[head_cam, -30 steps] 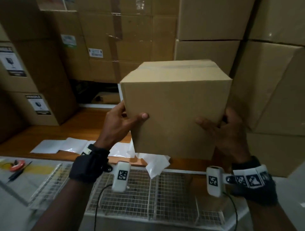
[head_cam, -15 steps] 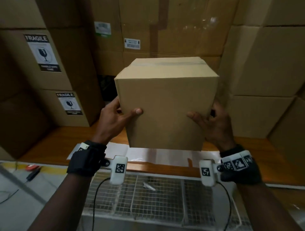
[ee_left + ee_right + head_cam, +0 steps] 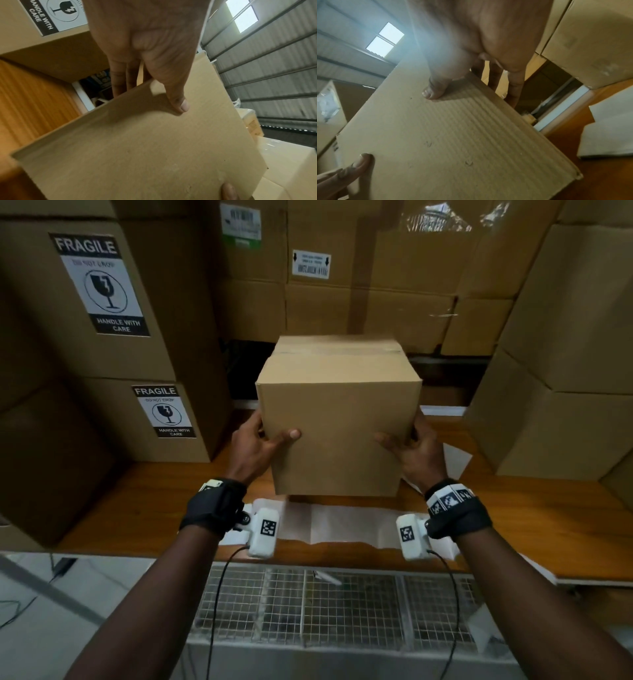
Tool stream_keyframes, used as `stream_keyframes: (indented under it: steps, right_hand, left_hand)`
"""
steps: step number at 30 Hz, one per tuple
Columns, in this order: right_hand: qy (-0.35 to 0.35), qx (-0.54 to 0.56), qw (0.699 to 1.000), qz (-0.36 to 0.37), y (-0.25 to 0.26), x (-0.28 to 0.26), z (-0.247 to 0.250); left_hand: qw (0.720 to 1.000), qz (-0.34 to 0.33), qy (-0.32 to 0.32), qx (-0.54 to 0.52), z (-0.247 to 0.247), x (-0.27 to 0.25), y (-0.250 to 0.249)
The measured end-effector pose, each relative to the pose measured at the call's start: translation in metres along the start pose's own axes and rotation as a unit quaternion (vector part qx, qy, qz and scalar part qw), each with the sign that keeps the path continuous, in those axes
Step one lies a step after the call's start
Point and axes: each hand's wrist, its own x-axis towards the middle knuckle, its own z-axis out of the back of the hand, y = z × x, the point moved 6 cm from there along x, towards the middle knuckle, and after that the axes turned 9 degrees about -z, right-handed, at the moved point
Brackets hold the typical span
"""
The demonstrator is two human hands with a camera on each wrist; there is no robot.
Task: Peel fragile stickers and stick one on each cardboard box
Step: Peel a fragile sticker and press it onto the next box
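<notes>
Both hands (image 3: 255, 446) (image 3: 416, 446), cardboard box (image 3: 339, 419) gripped between

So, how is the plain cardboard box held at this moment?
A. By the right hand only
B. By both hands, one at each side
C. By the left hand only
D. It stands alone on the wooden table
B: the left hand and the right hand grip opposite sides of the cardboard box, thumbs on its front face.

Dim, warm head view with bowed edges; wrist views blurred, skylight glare.
</notes>
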Motion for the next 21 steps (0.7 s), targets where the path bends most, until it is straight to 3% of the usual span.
stream_keyframes:
  steps: [13, 18, 21]
  right_hand:
    - [-0.007, -0.083, 0.993, -0.080, -0.074, 0.028, -0.033]
    - [-0.014, -0.104, 0.990, -0.091, -0.098, 0.029, -0.037]
    - [-0.026, -0.120, 0.989, -0.081, -0.106, 0.029, -0.038]
  left_hand:
    - [0.998, 0.046, 0.016, -0.027, -0.025, 0.010, 0.075]
    - [0.994, 0.091, 0.016, -0.057, -0.052, -0.040, 0.102]
    - [0.995, 0.097, 0.019, -0.005, -0.069, -0.074, 0.117]
